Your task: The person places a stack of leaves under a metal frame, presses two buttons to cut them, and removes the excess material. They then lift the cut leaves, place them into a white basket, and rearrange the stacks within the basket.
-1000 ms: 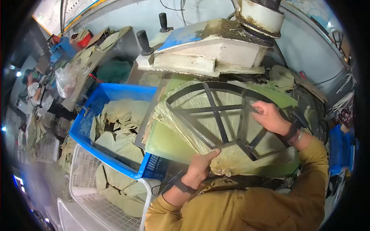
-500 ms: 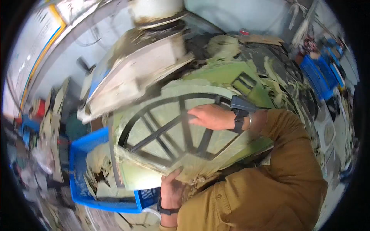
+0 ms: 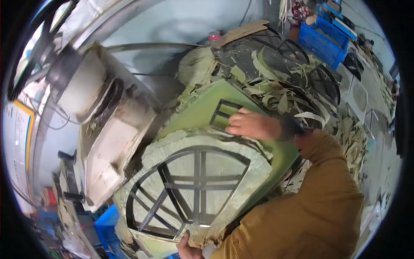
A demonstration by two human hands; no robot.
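Observation:
A fan-shaped dark frame (image 3: 197, 186) with crossing bars rests on a pale, wrinkled sheet (image 3: 258, 172) over a green board (image 3: 194, 110). My right hand (image 3: 254, 124) is closed on the right side of a small dark rectangular frame (image 3: 222, 103) on the board; its fingertips curl at the frame's edge. At the bottom, my left hand (image 3: 189, 248) has its thumb on the lower tip of the sheet, near the fan-shaped frame, with its other fingers mostly hidden beneath.
A bulky pale machine part (image 3: 114, 151) stands to the left. Green scraps (image 3: 280, 97) and dark round frames lie behind the board. Blue crates stand at the upper right (image 3: 323, 41) and lower left (image 3: 108, 228). A red-capped jar (image 3: 214, 36) sits at the back.
My right hand has moved from the fan-shaped frame to the small rectangular frame. The view has shifted, and the fan-shaped frame now appears lower, with its bars differently placed.

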